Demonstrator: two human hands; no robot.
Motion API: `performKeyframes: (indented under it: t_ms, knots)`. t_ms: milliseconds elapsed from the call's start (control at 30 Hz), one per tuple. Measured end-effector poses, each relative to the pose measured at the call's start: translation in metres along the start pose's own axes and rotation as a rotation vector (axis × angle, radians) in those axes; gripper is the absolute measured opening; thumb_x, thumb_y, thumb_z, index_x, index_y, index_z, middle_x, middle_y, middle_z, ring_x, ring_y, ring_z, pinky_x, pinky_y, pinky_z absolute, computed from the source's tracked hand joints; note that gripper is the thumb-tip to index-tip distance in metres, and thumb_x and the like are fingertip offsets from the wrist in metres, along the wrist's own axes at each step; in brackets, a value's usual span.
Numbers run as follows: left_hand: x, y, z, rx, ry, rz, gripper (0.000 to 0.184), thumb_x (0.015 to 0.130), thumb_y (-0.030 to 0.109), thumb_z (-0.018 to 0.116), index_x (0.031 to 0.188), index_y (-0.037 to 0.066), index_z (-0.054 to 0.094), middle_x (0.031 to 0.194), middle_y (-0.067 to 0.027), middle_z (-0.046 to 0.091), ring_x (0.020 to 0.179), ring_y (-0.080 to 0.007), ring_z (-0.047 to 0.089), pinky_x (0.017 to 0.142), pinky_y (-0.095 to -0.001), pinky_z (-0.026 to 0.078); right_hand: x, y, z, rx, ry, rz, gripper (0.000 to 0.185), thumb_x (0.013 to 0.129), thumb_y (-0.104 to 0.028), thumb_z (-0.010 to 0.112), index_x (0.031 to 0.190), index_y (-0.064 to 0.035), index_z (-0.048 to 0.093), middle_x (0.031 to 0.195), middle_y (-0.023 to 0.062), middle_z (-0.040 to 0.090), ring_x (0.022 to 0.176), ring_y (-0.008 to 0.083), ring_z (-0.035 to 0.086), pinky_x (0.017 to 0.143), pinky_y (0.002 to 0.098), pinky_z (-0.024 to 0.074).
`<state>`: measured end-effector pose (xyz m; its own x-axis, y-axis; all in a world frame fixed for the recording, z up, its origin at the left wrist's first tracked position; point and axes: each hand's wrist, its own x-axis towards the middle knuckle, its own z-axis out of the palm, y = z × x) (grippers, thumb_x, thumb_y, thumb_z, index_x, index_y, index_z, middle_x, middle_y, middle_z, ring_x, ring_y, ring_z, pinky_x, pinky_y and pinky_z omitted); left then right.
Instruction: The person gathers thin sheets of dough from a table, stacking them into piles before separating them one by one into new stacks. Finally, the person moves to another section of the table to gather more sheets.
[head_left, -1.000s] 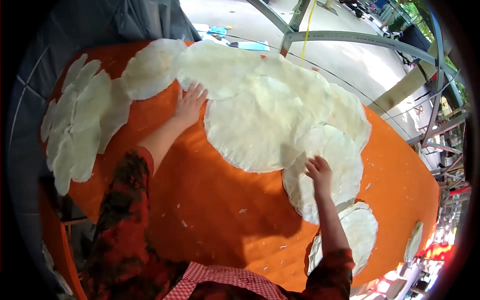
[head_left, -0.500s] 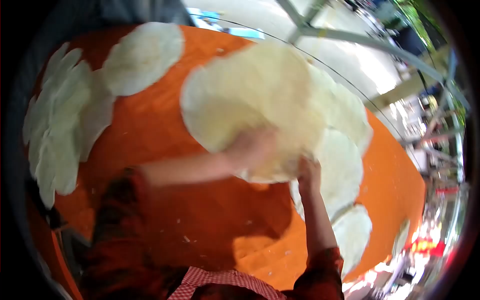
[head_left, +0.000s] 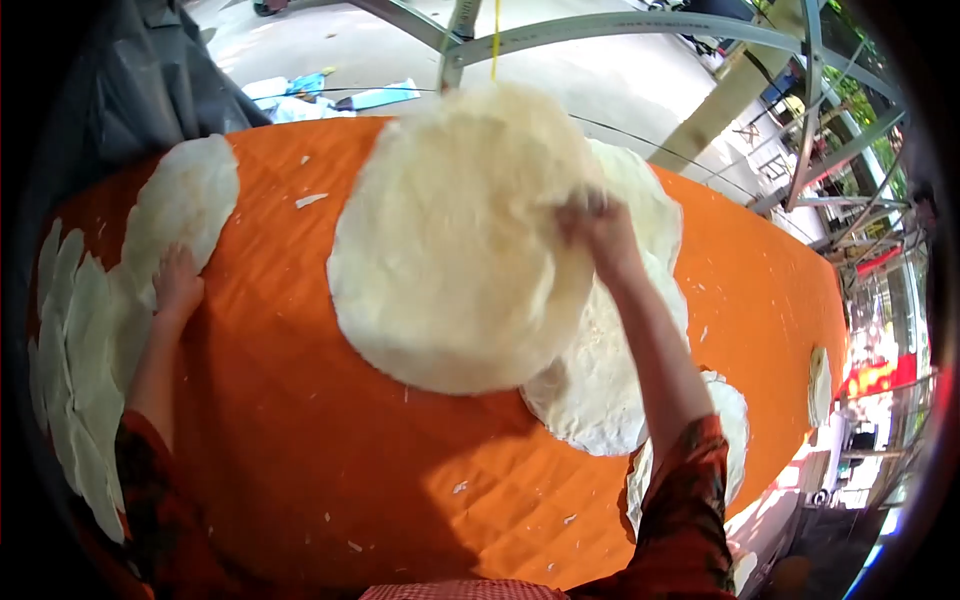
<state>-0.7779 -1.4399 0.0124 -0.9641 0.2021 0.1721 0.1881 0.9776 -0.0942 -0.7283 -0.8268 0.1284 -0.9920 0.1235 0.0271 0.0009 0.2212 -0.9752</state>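
A big round pale flatbread point(head_left: 450, 240) fills the middle of the view, lightly browned in patches. My right hand point(head_left: 605, 230) is closed on its right side, fingertips pinching the sheet. To the left, my left hand point(head_left: 178, 282) rests with fingers extended on the lower edge of a smaller flatbread point(head_left: 188, 195). Beside that hand lies a fanned row of overlapping folded flatbreads point(head_left: 85, 350). More flatbreads point(head_left: 595, 380) overlap under and to the right of the big one, partly hidden by it and by my right forearm.
An orange cloth point(head_left: 300, 450) covers the table, with small white crumbs scattered over it. Metal frame bars point(head_left: 640, 28) stand behind the far edge. Dark grey sheeting point(head_left: 140, 90) hangs at the back left. Another flatbread point(head_left: 820, 385) lies at the far right edge.
My left hand has moved from the big flatbread out to the left stack. My right hand has shifted up and away from me, still gripping the big flatbread. The view has turned.
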Motion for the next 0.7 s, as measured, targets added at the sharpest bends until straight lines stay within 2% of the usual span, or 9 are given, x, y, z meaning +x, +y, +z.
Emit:
performKeyframes:
  t_ms: [100,200,267,333,367,433,533,600,700]
  knots:
    - [-0.003,-0.016,0.027,0.062,0.090,-0.099,0.029,0.083,0.003,0.046,0.111,-0.003,0.049,0.113,-0.0229,0.053,0.099,-0.0390,0.053,0.082,-0.0472,0.046,0.075,0.051,-0.033,0.124,0.111,0.088,0.008,0.074,-0.003,0.064,0.081,0.0010,0.062,0.076,0.0070,0.062,0.065,0.0149,0.058,0.058,0.0307,0.0481]
    - [0.001,-0.021,0.026,0.042,0.047,-0.312,0.021,0.087,0.007,0.047,0.105,-0.001,0.054,0.100,-0.0238,0.058,0.091,-0.0402,0.056,0.075,-0.0475,0.047,0.117,0.134,-0.060,-0.444,0.200,0.264,0.021,0.073,-0.002,0.065,0.092,0.0046,0.062,0.081,0.0107,0.063,0.069,0.0206,0.061,0.063,0.0361,0.0506]
    - [0.010,-0.034,0.024,0.000,0.013,-0.449,0.021,0.091,0.012,0.046,0.104,-0.001,0.056,0.096,-0.0239,0.060,0.088,-0.0396,0.058,0.074,-0.0461,0.046,0.156,0.150,-0.077,-0.407,0.132,0.414,0.029,0.072,-0.003,0.068,0.099,0.0047,0.061,0.087,0.0127,0.064,0.074,0.0243,0.063,0.069,0.0381,0.0517]
    - [0.017,-0.072,0.031,-0.027,0.040,-0.547,0.025,0.095,0.018,0.044,0.103,-0.002,0.059,0.092,-0.0239,0.062,0.086,-0.0385,0.060,0.074,-0.0436,0.046,0.120,0.089,-0.066,0.059,0.000,0.510,0.037,0.073,-0.006,0.071,0.107,0.0044,0.061,0.095,0.0148,0.065,0.086,0.0270,0.065,0.077,0.0386,0.0528]
    - [0.023,-0.059,0.013,-0.161,0.216,-0.445,0.028,0.096,0.020,0.045,0.105,-0.002,0.059,0.095,-0.0236,0.062,0.087,-0.0375,0.060,0.074,-0.0422,0.047,0.126,0.076,-0.068,0.030,-0.080,0.616,0.034,0.074,-0.008,0.071,0.104,0.0035,0.061,0.100,0.0138,0.064,0.091,0.0250,0.064,0.080,0.0371,0.0527]
    - [0.029,0.015,-0.055,-0.297,0.441,-0.264,0.031,0.097,0.022,0.046,0.110,-0.003,0.059,0.101,-0.0228,0.063,0.091,-0.0356,0.061,0.077,-0.0392,0.047,0.099,0.011,-0.050,-0.168,0.017,0.497,0.026,0.074,-0.010,0.072,0.094,0.0013,0.062,0.098,0.0099,0.063,0.087,0.0185,0.062,0.075,0.0348,0.0514]
    - [0.026,0.129,-0.140,-0.113,0.639,0.005,0.032,0.097,0.020,0.046,0.118,-0.001,0.058,0.109,-0.0209,0.062,0.095,-0.0315,0.062,0.081,-0.0344,0.048,0.071,-0.045,-0.036,0.134,0.015,0.403,0.020,0.076,-0.010,0.068,0.091,0.0023,0.062,0.088,0.0084,0.063,0.078,0.0173,0.060,0.070,0.0308,0.0481]
    - [0.008,0.230,-0.193,-0.700,0.646,0.277,0.031,0.097,0.018,0.045,0.120,0.000,0.056,0.103,-0.0189,0.063,0.090,-0.0278,0.063,0.080,-0.0307,0.049,-0.008,-0.089,-0.039,0.222,0.015,0.353,0.022,0.077,-0.009,0.065,0.095,0.0036,0.062,0.094,0.0101,0.064,0.086,0.0190,0.062,0.077,0.0319,0.0498]
    - [-0.033,0.379,-0.255,-0.719,0.509,0.429,0.015,0.082,0.008,0.052,0.096,0.006,0.057,0.093,-0.0105,0.058,0.075,-0.0319,0.060,0.063,-0.0402,0.050,-0.101,-0.065,-0.079,0.319,0.122,0.361,0.030,0.076,-0.005,0.061,0.104,0.0060,0.060,0.101,0.0134,0.065,0.092,0.0220,0.063,0.085,0.0343,0.0510]
